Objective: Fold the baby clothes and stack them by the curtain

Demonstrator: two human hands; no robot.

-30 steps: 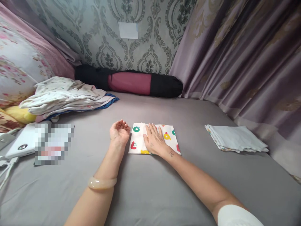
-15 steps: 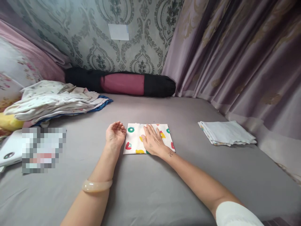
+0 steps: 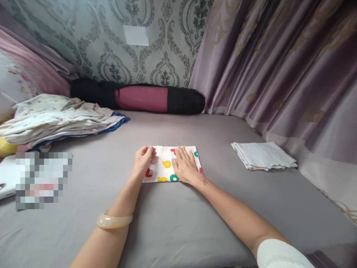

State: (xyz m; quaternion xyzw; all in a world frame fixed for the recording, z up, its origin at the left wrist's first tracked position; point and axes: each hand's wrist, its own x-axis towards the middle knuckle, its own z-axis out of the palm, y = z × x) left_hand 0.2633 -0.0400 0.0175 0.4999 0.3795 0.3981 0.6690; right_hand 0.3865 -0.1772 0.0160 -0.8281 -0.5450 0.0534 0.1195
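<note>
A folded white cloth [image 3: 162, 172] with a colourful letter-and-number print lies flat on the grey bed sheet in front of me. My left hand [image 3: 142, 160] is at its far left corner, thumb and fingers closed together on the cloth's edge; the exact grip is partly hidden. Flat on the right half of the cloth rests my right hand [image 3: 185, 166], fingers stretched out and slightly spread, covering part of the print. A pale bangle [image 3: 114, 221] is on my left forearm.
To the right lies another folded white cloth [image 3: 263, 155]. A heap of clothes [image 3: 55, 115] is at the left, with a white device [image 3: 7, 182] and a blurred-out item [image 3: 44, 182] nearer me. A long black-and-maroon bag [image 3: 141, 98] lies along the wall, beside purple curtains [image 3: 251, 67].
My left hand has turned from palm-up beside the cloth to palm-down, and its fingers have closed at the cloth's left edge. My right hand has shifted slightly right across the cloth.
</note>
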